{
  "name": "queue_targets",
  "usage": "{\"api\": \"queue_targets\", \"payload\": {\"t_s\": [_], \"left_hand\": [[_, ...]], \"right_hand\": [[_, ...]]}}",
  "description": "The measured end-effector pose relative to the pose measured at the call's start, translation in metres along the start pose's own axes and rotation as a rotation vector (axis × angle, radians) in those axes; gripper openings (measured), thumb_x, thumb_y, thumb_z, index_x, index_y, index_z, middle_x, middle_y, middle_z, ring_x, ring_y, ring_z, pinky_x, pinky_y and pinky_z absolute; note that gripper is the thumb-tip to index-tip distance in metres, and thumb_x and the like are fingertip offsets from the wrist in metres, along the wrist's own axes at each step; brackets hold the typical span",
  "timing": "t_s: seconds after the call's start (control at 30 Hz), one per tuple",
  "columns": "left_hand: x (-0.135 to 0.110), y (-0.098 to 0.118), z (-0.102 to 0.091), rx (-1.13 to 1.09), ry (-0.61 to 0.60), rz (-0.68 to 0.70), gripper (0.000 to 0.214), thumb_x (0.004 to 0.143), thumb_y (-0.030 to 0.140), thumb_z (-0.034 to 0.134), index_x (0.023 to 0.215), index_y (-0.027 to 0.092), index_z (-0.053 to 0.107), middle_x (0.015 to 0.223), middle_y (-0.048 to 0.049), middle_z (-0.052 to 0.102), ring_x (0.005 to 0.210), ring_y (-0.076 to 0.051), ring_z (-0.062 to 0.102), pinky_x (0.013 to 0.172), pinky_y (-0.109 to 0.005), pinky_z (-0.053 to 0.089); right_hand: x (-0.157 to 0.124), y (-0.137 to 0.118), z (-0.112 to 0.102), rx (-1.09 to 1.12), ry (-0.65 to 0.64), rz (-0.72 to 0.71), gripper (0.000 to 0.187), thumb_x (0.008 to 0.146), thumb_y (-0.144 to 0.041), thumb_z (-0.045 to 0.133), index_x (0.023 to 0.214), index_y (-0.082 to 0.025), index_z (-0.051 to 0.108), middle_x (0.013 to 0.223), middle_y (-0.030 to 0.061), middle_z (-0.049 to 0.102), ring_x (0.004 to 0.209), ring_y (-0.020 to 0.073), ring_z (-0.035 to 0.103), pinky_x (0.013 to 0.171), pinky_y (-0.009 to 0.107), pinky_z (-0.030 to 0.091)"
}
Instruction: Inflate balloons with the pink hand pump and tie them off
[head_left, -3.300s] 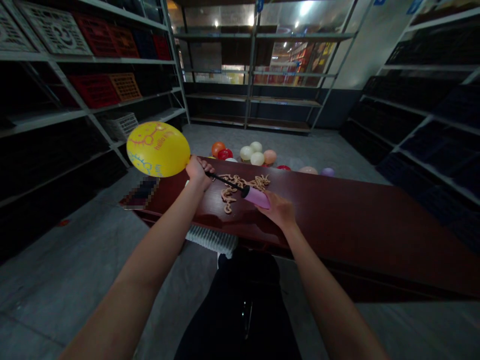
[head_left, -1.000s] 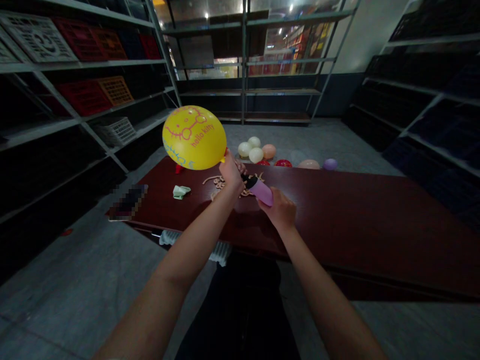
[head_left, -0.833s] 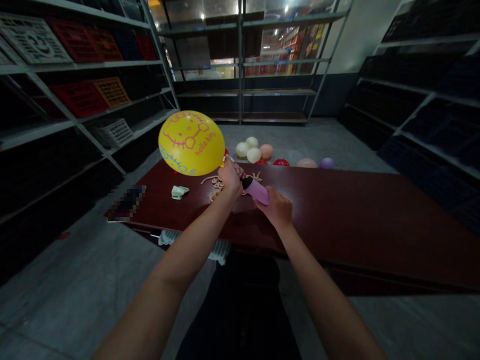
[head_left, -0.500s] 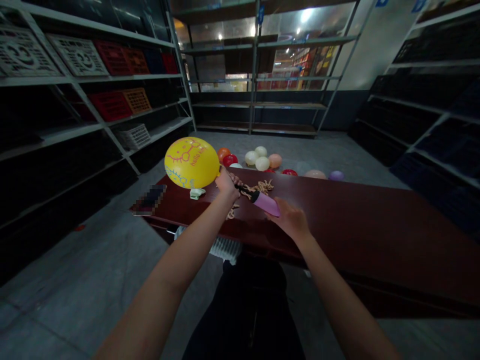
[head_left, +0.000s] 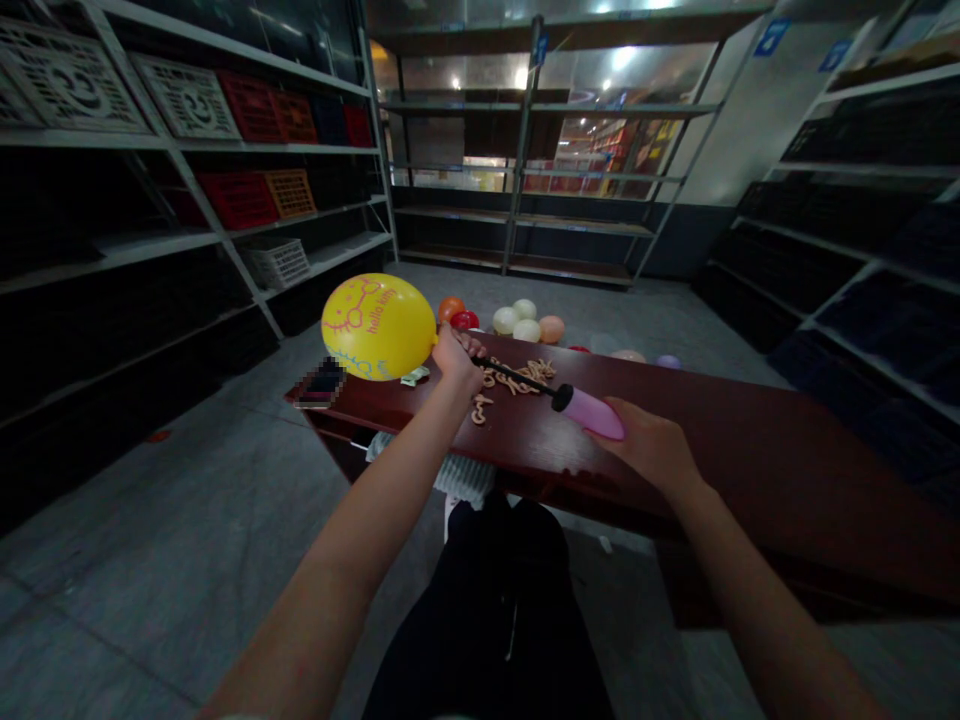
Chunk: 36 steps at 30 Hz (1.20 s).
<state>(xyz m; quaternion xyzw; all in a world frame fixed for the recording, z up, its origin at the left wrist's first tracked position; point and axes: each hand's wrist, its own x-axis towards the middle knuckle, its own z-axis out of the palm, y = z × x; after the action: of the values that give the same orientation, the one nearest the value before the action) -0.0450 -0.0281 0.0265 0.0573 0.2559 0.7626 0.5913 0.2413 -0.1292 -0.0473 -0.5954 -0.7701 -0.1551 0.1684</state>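
Note:
A yellow balloon [head_left: 379, 328] printed with "hello kitty" and cartoon lines is blown up at the left, above the table's far left part. My left hand [head_left: 457, 358] is closed around its neck and the near end of a hand balloon pump [head_left: 592, 412]; the joint between them is hidden by the fingers. My right hand [head_left: 649, 440] grips the pump's pink barrel. Between both hands the black rod is drawn well out. Under the pump, a pile of uninflated beige balloons [head_left: 525, 378] lies on the dark red table [head_left: 750, 450].
Blurred phone-like object [head_left: 321, 384] at the table's left end, by a small pale green item [head_left: 414, 376]. Behind the table are several round balloons [head_left: 527, 330]. A grey ribbed cloth [head_left: 465, 478] hangs below the front edge. Shelves with crates [head_left: 251, 108] stand left.
My right hand has moved right and slightly down with the pink barrel, drawing the black rod out. My left hand stays near its place with the yellow balloon. The view has shifted slightly.

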Motion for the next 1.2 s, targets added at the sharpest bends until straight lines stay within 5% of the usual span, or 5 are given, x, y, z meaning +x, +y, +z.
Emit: {"api": "queue_targets", "payload": {"t_s": [0.33, 0.57, 0.7, 0.97, 1.2], "left_hand": [[-0.025, 0.011, 0.010, -0.014, -0.019, 0.048, 0.047, 0.102, 0.031, 0.046, 0.062, 0.021, 0.025, 0.047, 0.0076, 0.023, 0.036, -0.006, 0.023, 0.041, -0.023, 0.023], [-0.037, 0.010, 0.008, -0.033, -0.039, 0.013, 0.046, 0.101, 0.026, 0.045, 0.061, 0.021, 0.023, 0.045, 0.0079, 0.021, 0.035, -0.006, 0.022, 0.040, -0.023, 0.021], [-0.037, 0.017, 0.004, -0.039, 0.016, -0.043, 0.047, 0.100, 0.024, 0.047, 0.061, 0.021, 0.022, 0.043, 0.0083, 0.021, 0.034, -0.006, 0.020, 0.040, -0.023, 0.020], [-0.024, 0.019, -0.005, -0.018, 0.005, -0.052, 0.046, 0.098, 0.024, 0.050, 0.061, 0.021, 0.023, 0.043, 0.0088, 0.022, 0.033, -0.006, 0.020, 0.039, -0.023, 0.020], [-0.011, 0.031, -0.011, -0.009, 0.015, -0.049, 0.040, 0.097, 0.020, 0.046, 0.063, 0.021, 0.025, 0.045, 0.0090, 0.022, 0.034, -0.006, 0.021, 0.040, -0.022, 0.018]], "right_hand": [[0.034, -0.051, -0.022, 0.046, -0.053, -0.019, 0.047, 0.086, -0.056, 0.063, 0.121, -0.025, 0.067, 0.100, 0.0057, 0.078, 0.079, 0.0254, 0.072, 0.063, 0.032, 0.046], [0.063, -0.097, -0.033, 0.011, -0.021, -0.071, 0.057, 0.086, -0.060, 0.063, 0.128, -0.020, 0.063, 0.101, 0.0114, 0.077, 0.081, 0.0274, 0.073, 0.064, 0.032, 0.047], [0.058, -0.107, -0.030, 0.024, -0.018, -0.096, 0.057, 0.087, -0.058, 0.064, 0.133, -0.024, 0.060, 0.116, 0.0110, 0.075, 0.086, 0.0266, 0.074, 0.065, 0.030, 0.048], [0.037, -0.093, -0.010, -0.004, -0.032, -0.065, 0.059, 0.088, -0.059, 0.063, 0.134, -0.023, 0.058, 0.114, 0.0110, 0.075, 0.083, 0.0268, 0.074, 0.065, 0.033, 0.051], [0.016, -0.041, -0.006, -0.051, 0.074, -0.182, 0.044, 0.094, -0.051, 0.055, 0.125, -0.020, 0.062, 0.111, 0.0121, 0.075, 0.087, 0.0257, 0.072, 0.067, 0.033, 0.050]]}}
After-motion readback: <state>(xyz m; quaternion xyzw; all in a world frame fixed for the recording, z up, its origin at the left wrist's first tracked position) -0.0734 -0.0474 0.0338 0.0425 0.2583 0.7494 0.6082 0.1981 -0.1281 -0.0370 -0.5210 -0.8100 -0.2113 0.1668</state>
